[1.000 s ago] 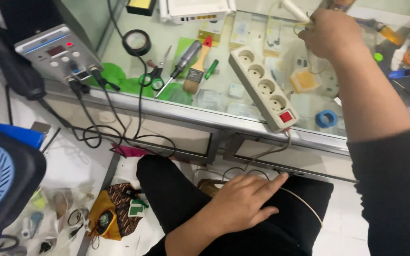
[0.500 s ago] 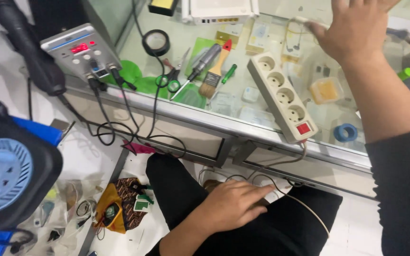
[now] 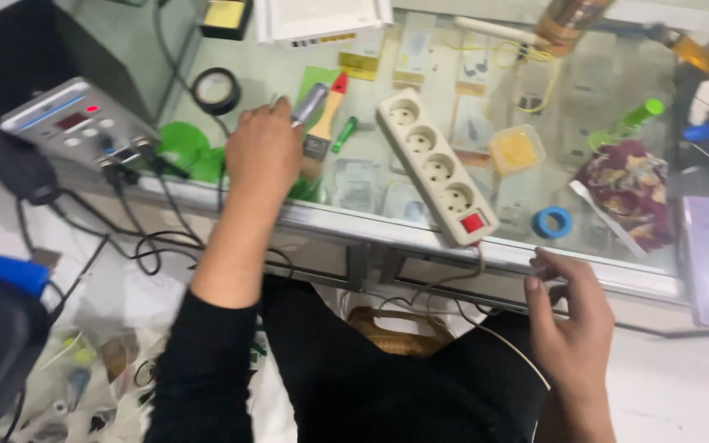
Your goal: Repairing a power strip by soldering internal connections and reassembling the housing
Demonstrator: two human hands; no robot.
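A person's left hand (image 3: 263,152) rests on a glass table (image 3: 420,234), fingers curled together over a grey-handled tool (image 3: 308,104). A paintbrush (image 3: 322,131) lies just right of those fingers, a white power strip (image 3: 436,166) further right. The right hand (image 3: 569,324) hangs below the table edge, fingers loosely bent, touching a thin cable (image 3: 502,340).

I see my left hand (image 3: 263,156) resting palm down on the glass counter top (image 3: 486,90), fingers curled over a silver-grey screwdriver (image 3: 308,103) that lies tilted, its upper end poking out past my knuckles. Just beside it a wooden-handled paintbrush (image 3: 322,125) with a red tip lies flat, bristles toward me. My right hand (image 3: 569,328) is low at the counter's front edge, fingertips touching a thin pale cable (image 3: 498,338) hanging there.
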